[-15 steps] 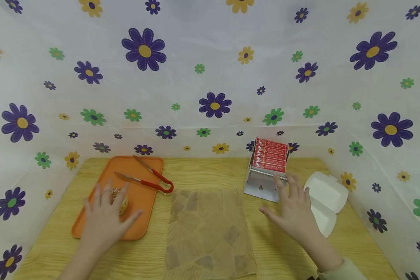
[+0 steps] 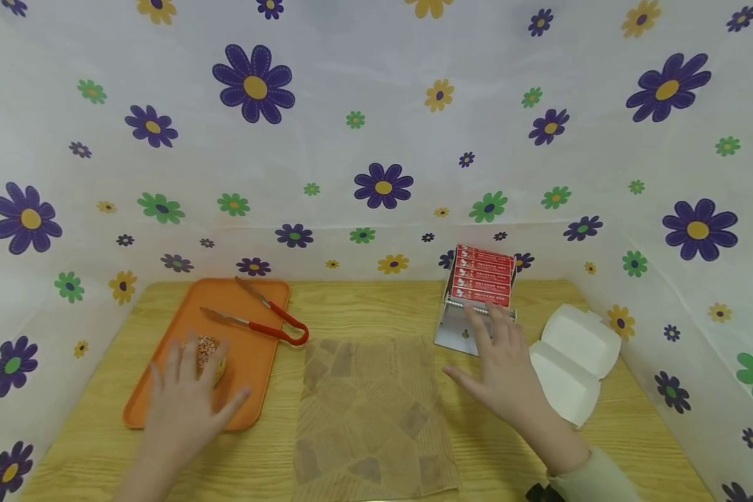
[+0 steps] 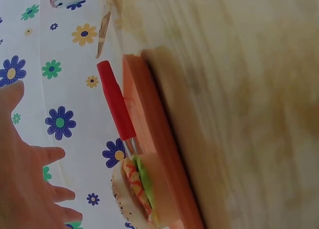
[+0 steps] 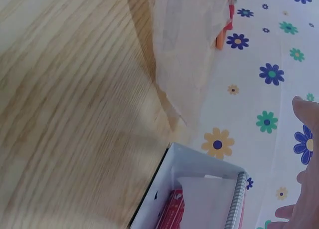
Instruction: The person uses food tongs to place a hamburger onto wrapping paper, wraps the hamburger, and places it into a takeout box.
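My left hand (image 2: 185, 408) hovers with spread fingers over the near part of the orange tray (image 2: 235, 300). Partly hidden behind those fingers is a seed-topped burger (image 2: 206, 348); the left wrist view shows lettuce and red sauce between its buns (image 3: 142, 189). Over on the right, my right hand (image 2: 508, 380) is also spread and holds nothing. Its fingertips overlap the front of a metal dispenser (image 2: 454, 331) loaded with red printed labels (image 2: 483, 275). Between the hands, a brown printed sheet of wrapping paper (image 2: 376, 411) lies flat on the table.
Red-handled tongs (image 2: 272, 331) lie across the tray's right edge, tips pointing to the back left. An open white clamshell box (image 2: 565, 383) sits to the right of my right hand. A flower-printed curtain (image 2: 326, 160) encloses the wooden table (image 2: 364, 307) at the back and sides.
My right hand has shifted left, off the clamshell box and toward the dispenser's front. The left hand stays over the tray, with little movement.
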Action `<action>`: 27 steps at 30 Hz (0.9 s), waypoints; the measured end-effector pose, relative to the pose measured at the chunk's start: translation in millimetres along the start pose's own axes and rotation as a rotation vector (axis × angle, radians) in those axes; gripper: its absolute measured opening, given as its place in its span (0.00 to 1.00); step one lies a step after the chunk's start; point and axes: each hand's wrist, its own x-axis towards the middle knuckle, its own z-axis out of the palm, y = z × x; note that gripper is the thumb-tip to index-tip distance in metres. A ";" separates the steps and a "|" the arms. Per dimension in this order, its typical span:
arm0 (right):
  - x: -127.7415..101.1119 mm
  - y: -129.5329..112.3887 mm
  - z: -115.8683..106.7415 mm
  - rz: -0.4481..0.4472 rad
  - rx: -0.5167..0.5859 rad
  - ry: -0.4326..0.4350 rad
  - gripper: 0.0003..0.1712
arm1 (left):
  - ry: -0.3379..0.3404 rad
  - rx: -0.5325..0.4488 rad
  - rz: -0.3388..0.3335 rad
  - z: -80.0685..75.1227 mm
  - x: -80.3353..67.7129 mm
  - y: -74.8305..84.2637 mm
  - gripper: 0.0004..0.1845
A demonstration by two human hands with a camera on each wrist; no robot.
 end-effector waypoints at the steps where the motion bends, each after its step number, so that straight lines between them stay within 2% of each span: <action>1: 1.5 -2.1 0.5 -0.008 0.002 0.005 0.60 | -0.002 0.001 0.003 0.6 -1.7 1.5 0.48; 6: 11.1 -14.5 2.6 -0.039 0.008 0.008 0.59 | -0.007 -0.038 -0.006 4.0 -10.2 4.2 0.49; 13: 26.5 -31.8 8.9 -0.098 0.017 0.005 0.60 | -0.039 -0.080 -0.044 9.2 -18.8 -5.4 0.47; 17: 33.8 -40.1 15.1 -0.120 0.044 0.024 0.59 | -0.029 -0.074 -0.032 10.3 -22.6 -8.7 0.46; 24: 45.9 -57.5 20.2 -0.132 0.084 -0.015 0.58 | 0.009 -0.063 -0.005 13.7 -31.0 -16.6 0.44; 27: 52.1 -65.6 23.7 -0.134 0.083 -0.038 0.58 | -0.016 -0.055 -0.005 15.8 -36.5 -20.6 0.44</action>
